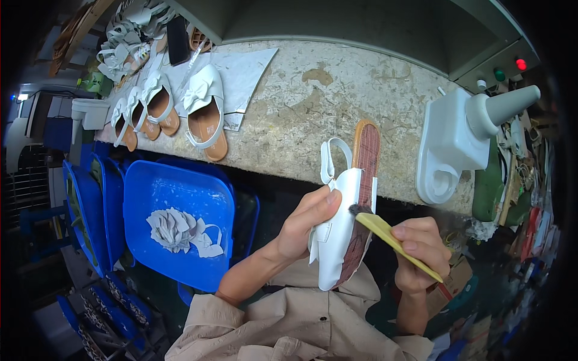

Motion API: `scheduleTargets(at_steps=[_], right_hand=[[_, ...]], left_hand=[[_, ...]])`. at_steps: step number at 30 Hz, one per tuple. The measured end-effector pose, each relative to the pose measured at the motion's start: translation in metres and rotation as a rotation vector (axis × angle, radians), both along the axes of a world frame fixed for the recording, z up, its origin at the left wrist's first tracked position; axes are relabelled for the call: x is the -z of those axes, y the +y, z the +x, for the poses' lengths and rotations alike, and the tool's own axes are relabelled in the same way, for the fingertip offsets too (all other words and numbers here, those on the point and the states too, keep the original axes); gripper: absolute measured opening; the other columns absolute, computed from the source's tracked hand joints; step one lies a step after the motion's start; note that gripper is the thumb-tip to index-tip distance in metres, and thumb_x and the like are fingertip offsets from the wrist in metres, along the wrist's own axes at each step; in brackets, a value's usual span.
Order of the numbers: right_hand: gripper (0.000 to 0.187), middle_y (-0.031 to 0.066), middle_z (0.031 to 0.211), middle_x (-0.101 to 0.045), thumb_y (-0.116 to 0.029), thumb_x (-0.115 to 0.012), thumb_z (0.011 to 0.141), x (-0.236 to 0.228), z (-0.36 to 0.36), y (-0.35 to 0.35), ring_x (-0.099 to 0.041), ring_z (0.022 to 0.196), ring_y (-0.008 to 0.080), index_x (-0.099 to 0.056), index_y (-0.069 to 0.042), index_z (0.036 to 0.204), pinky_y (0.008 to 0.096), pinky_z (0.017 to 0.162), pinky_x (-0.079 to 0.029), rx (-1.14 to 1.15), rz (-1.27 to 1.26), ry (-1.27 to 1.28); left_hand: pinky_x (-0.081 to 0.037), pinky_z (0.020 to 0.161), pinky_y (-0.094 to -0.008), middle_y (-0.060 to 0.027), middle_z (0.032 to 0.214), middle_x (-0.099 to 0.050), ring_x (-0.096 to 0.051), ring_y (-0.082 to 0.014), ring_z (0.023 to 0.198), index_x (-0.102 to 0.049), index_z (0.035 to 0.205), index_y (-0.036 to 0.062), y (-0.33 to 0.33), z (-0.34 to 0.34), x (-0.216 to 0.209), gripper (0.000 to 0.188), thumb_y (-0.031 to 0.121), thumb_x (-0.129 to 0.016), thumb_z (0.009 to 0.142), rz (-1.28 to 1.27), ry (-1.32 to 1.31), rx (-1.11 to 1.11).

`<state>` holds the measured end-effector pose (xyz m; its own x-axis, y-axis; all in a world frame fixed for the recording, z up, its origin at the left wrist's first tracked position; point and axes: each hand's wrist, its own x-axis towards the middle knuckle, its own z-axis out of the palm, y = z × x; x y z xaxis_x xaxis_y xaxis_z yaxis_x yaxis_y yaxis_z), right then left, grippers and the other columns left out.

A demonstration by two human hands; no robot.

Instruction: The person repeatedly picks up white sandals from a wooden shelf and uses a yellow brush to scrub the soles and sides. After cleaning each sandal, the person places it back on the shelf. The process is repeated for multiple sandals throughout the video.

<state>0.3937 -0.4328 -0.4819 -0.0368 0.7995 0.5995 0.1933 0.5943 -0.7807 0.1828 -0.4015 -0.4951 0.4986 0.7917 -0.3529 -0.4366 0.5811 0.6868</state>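
At the frame's centre, the left hand (310,218) has fingers closed on the white sandal (335,256); lower right, the right hand (423,249) grips the yellow brush (390,236). The sandal seems light, with soft upper (345,231); its probably stiffer sole (367,153) edge gives firmer hold.

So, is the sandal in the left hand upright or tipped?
Tipped: the sandal shows its brown underside, with the white upper turned left.

— Which facility is this view showing?
— A shoe workshop: white sandals (205,93) are lining a stained counter (271,123), the right hand (424,253) is holding a brush (390,239) at a sole (366,157), and a red lamp (521,64) is glowing.
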Motion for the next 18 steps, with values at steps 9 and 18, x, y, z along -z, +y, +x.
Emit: scheduleTargets(at_steps=[9,18], right_hand=[[0.015,0.0121,0.097,-0.072,-0.004,-0.074,0.074,-0.011,0.011,-0.015,-0.066,0.082,0.0266,-0.072,-0.003,0.088,0.0286,0.068,-0.057,-0.256,0.002,-0.021],[0.009,0.0158,0.097,-0.071,0.002,-0.073,0.076,-0.016,0.037,-0.013,-0.066,0.084,0.023,-0.07,-0.001,0.084,0.0282,0.068,-0.055,-0.309,-0.166,0.008]], left_hand=[[-0.044,0.075,-0.0243,-0.0041,0.098,-0.061,-0.056,-0.0078,0.086,-0.054,0.118,0.001,0.006,0.003,-0.006,0.038,0.034,-0.042,0.103,-0.054,-0.042,-0.024],[-0.048,0.07,-0.0258,-0.0036,0.096,-0.061,-0.058,-0.0091,0.082,-0.052,0.119,0.0025,0.008,0.002,0.003,0.038,0.036,-0.048,0.1,-0.186,-0.068,-0.083]])
